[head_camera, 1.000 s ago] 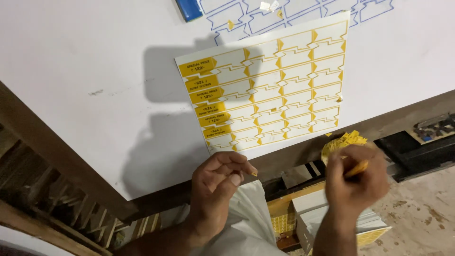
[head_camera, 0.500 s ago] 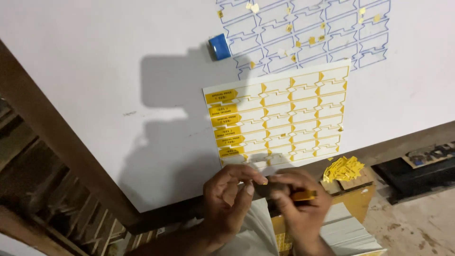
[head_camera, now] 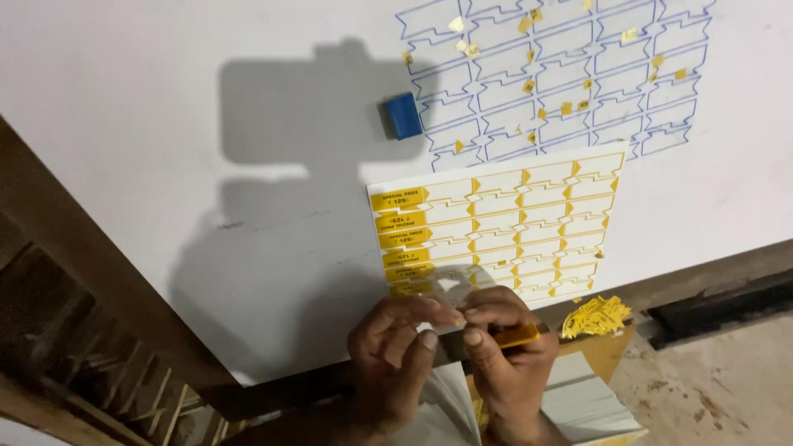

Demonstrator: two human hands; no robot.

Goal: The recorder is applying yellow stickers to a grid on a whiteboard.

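A: Where is the yellow label sheet (head_camera: 496,231) lying?

B: Flat on the white tabletop (head_camera: 165,124), its near edge just touching both hands' fingertips.

A: Fingers?

B: The left hand (head_camera: 396,347) is pinching a small pale sticker, tips together. The right hand (head_camera: 504,347) is clamping a yellow-handled tool (head_camera: 520,334).

A: Surroundings?

B: A blue eraser-like block (head_camera: 403,116) is sitting beside a blue-outlined backing sheet (head_camera: 562,74); yellow scraps (head_camera: 596,315) are piling at the wooden edge.

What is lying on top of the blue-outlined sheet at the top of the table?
Small yellow scraps lie scattered on the blue-outlined sheet. The yellow label sheet covers its lower edge, hiding whatever lies there.
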